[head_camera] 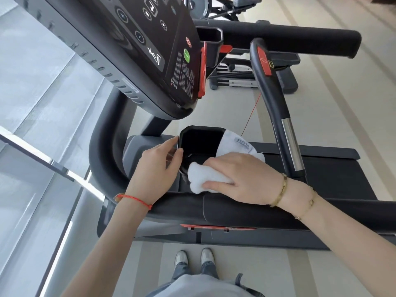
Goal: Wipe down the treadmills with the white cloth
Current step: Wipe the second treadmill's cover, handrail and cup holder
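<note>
While right hand (240, 179) presses, white cloth (200, 179) bunches under fingers, seemingly pinched.

Black treadmill, white cloth

The treadmill (235, 211) is black with red bits. The cloth (199, 179) is white. One button (186, 55) is green. A wrist string (134, 199) is red.

An elliptical machine (252, 71) with a dark base stands on the pale striped floor (347, 108). A second exercise machine (205, 7) is partly visible beyond the elliptical machine, at the top edge of the view. Large window panes (32, 103) with a bright frame bar run far to the left of the elliptical machine, well apart from it.
</note>
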The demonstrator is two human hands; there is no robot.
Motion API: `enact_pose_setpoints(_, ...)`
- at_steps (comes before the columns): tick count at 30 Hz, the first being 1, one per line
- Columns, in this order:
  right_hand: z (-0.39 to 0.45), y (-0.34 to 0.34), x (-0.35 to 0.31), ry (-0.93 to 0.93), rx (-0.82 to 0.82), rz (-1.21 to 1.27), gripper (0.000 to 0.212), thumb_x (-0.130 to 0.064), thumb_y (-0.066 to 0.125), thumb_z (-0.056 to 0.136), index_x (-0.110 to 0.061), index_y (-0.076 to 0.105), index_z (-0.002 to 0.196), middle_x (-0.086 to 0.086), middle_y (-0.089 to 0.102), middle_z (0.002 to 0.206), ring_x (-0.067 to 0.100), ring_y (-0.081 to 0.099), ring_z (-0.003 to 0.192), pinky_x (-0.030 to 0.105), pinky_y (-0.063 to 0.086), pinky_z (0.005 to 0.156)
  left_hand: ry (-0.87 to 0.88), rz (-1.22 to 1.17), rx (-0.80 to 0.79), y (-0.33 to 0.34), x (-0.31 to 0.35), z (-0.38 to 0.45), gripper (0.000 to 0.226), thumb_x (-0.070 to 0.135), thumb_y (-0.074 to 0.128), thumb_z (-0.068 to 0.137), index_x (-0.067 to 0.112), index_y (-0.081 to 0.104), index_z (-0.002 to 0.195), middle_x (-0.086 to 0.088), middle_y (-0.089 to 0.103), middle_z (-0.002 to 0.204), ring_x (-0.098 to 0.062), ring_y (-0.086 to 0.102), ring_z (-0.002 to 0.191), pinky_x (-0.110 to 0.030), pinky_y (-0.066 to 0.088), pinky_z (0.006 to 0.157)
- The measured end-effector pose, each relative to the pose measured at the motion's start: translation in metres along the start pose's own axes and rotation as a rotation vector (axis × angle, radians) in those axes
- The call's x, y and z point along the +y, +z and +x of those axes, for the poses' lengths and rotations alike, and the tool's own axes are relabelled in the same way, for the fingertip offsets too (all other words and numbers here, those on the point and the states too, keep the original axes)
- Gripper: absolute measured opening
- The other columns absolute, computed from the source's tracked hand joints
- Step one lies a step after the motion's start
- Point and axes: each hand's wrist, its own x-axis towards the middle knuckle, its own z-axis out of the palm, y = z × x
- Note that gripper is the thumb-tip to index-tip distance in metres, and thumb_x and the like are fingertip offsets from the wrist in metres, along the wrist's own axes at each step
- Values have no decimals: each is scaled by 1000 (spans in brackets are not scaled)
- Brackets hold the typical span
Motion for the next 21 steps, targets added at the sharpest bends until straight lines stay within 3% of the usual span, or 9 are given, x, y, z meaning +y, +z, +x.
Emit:
enact_pose_setpoints(3,-15,-1,7,-81,27,49,46,-51,44,94,-15,58,119,-2,63,106,16,56,103,28,42,93,-3,-10,10,0,-1,0,42,33,51,97,21,56,137,21,62,89,18,57,79,4,37,71)
enact_pose_setpoints(7,-30,-2,17,-145,155,-44,45,-30,57,91,-4,55,128,5,57,133,18,45,131,24,19,118,0,-9,11,0,0,0,42,35,50,97,23,56,137,21,62,88,14,59,78,2,38,72)
enact_pose_setpoints(10,-35,-5,24,-125,144,-92,52,-8,68,85,-6,50,135,2,47,144,17,35,140,38,22,120,1,1,21,1,-2,0,41,34,51,97,21,58,135,24,60,84,15,58,75,3,37,72)
enact_pose_setpoints(12,-35,-5,26,-95,154,-49,56,-3,67,86,-8,47,138,-3,38,147,6,27,141,24,17,120,2,13,24,2,-2,1,41,34,51,97,20,58,135,27,58,82,18,57,75,5,36,70)
enact_pose_setpoints(14,-31,-4,24,55,168,151,57,-9,60,92,-22,40,144,-10,37,143,-16,39,121,6,35,101,6,16,31,3,-2,1,41,33,51,97,19,58,134,29,57,81,20,56,77,6,36,70)
enact_pose_setpoints(15,-27,-3,22,150,186,250,54,-19,54,97,-32,33,146,-9,42,137,-18,48,101,6,45,79,9,16,38,3,-2,1,40,33,51,97,19,58,134,29,57,81,21,56,77,6,35,70)
enact_pose_setpoints(17,-15,3,19,326,219,348,51,-43,42,100,-42,21,147,-8,47,133,-6,56,94,14,42,71,14,22,46,4,-2,0,40,33,51,97,18,58,134,30,57,80,22,55,78,6,35,69)
enact_pose_setpoints(19,-1,12,23,363,246,330,55,-42,40,100,-32,17,149,-7,28,156,18,50,124,23,38,90,16,34,49,6,-3,0,40,33,51,97,18,58,134,31,55,80,21,55,78,6,36,68)
enact_pose_setpoints(21,17,13,27,385,247,302,56,-36,43,101,-21,19,149,-4,20,159,24,41,132,22,31,91,19,41,54,6,-3,0,40,33,51,97,18,58,133,32,54,81,23,54,78,5,36,68)
